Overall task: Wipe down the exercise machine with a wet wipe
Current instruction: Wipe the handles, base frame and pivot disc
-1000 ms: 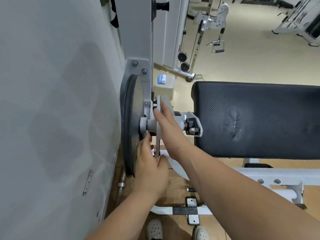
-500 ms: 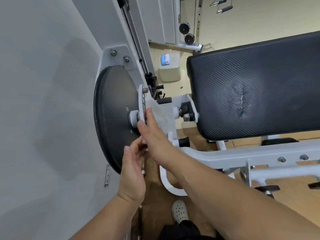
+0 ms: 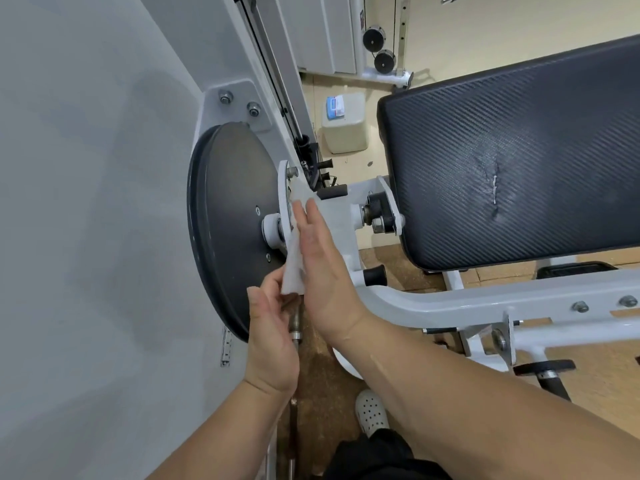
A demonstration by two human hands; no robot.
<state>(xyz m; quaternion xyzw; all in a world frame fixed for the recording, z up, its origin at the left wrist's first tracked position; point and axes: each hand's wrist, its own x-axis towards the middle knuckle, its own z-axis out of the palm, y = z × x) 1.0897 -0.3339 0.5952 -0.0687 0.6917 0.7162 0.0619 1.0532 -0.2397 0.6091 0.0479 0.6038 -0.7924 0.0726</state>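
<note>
wipe (image 3: 293, 268) lies pressed on the white plate (image 3: 283, 195) beside the black disc (image 3: 225, 220) under the flat right hand (image 3: 322, 268), grip apart; the left hand (image 3: 272, 337) grip pinches its lower corner. straight fingers may slip into the plate-disc gap, or the wipe may snag.

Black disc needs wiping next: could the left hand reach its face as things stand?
Probably yes: the left hand sits right beside the black disc with nothing between, though it pinches the wet wipe.
</note>
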